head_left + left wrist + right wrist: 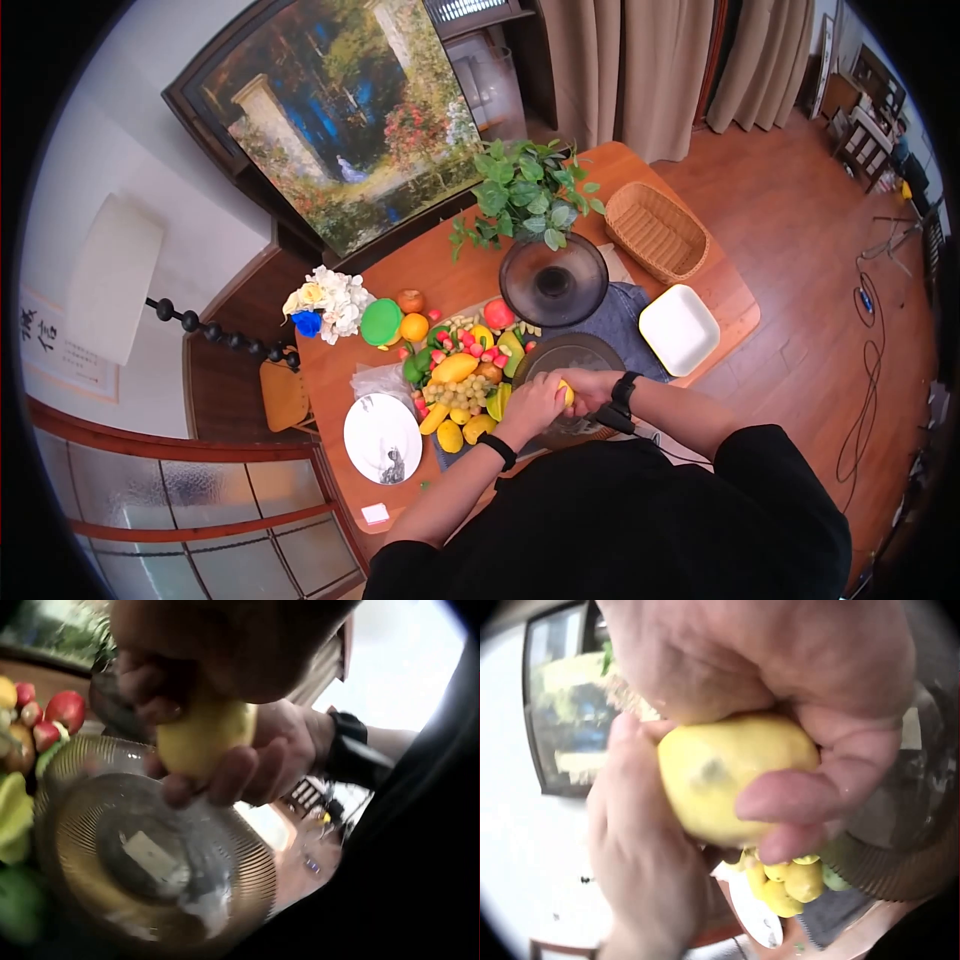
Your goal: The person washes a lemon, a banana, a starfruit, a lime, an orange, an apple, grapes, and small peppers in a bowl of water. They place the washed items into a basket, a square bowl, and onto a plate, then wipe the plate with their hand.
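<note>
A yellow fruit (731, 776) is held between both hands above a ribbed glass bowl (251, 862). My right hand (592, 387) grips it with curled fingers, seen closely in the right wrist view. The left hand (535, 405) is on its other side, fingers bent against the skin; in the left wrist view this hand (217, 637) covers its top. A dark spot shows on the fruit's skin. Inside the bowl, a pale rectangular patch and some shiny wet-looking areas are visible.
Piled fruit (455, 370) lies left of the bowl, with a white plate (372, 450) beyond. A dark round dish (520, 290), leafy plant (525, 190), wicker basket (655, 235) and white tray (680, 335) stand farther back and right. Flowers (340, 300) are at the left.
</note>
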The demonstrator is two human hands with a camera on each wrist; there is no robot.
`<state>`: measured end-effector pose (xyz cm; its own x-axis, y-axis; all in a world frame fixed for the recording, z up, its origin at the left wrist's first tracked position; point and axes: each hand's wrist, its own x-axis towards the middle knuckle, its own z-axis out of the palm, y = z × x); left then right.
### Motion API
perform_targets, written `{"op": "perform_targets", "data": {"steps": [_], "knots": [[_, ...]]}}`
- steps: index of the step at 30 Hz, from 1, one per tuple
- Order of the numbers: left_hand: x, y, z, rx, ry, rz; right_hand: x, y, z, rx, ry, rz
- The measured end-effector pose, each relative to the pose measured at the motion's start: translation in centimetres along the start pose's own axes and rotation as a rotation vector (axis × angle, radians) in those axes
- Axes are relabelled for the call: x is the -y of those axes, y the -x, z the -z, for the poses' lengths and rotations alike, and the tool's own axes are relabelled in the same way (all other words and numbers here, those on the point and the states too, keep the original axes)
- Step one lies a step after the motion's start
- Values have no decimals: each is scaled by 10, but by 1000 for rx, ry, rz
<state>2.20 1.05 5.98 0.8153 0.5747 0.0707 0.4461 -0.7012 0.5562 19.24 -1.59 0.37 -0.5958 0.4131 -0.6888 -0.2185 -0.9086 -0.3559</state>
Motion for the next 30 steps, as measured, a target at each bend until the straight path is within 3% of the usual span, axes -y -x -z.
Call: {"op": "perform_targets", "data": {"steps": [3,4,6,7,9,11,13,14,18,20,21,22,23,24,25,27,29,30], "knots": [[3,2,-4,-151,114,101,-6,-3,-6,-42,-69,34],[10,3,-14,-149,115,100,-11,-8,-7,-176,-18,149],[28,3,-37,-358,169,203,-9,-9,-18,-507,217,355],[28,3,-35,-355,168,205,-11,-15,-15,-505,214,353],[27,-4,-27,59,1009,1033,-14,-30,-5,-872,992,738],[46,-4,-38,136,1144,1061,-9,-6,-26,-804,1099,774],[48,-7,-16,588,1461,1162,-2,13,-46,-735,1205,809],[49,-6,-14,630,1465,1168,0,18,-53,-738,1226,809],[51,-1,-17,594,1444,1128,-6,2,-41,-709,1164,842],[50,3,-31,308,1025,1064,-23,-43,2,-746,1312,860],[57,7,-42,307,1025,1065,-29,-57,16,-784,1458,875],[66,12,-56,172,561,735,-25,-50,11,-783,1458,874],[72,15,-63,40,105,391,-14,-33,0,-627,935,506],[60,13,-51,39,105,392,-5,-20,-7,-447,414,149],[36,9,-27,54,29,382,1,-16,-7,-446,413,149],[16,9,-6,71,-49,374,5,-9,-5,0,7,-23],[14,8,-1,-49,-59,157,9,-1,-8,62,-21,-46],[12,8,1,-49,-60,156,9,1,-9,70,-14,-55]]}}
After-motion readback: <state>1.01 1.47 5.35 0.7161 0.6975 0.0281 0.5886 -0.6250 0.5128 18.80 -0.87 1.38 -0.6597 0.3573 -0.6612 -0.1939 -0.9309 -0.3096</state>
